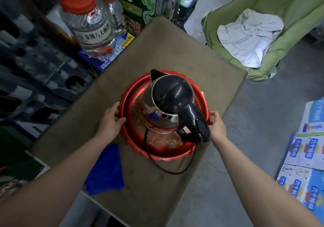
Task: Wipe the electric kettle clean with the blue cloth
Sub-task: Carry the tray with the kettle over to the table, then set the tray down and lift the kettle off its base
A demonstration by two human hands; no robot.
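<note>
A steel electric kettle [157,114] with a black lid and black handle stands upright in a worn red round tray [168,154] on a brown-covered table. Its black cord loops over the tray's near rim onto the table. My left hand [110,121] grips the tray's left rim. Across the tray, my right hand [216,124] holds the right rim, just beside the kettle's handle. The blue cloth [107,172] lies crumpled on the table near its front left edge, partly under my left forearm. Neither hand touches the cloth.
The brown table [184,55] is narrow. Large clear bottles with red caps [87,19] stand at its far left among boxes. A green chair holding white cloth [249,37] stands to the far right. Printed cartons [305,156] are stacked on the floor at right.
</note>
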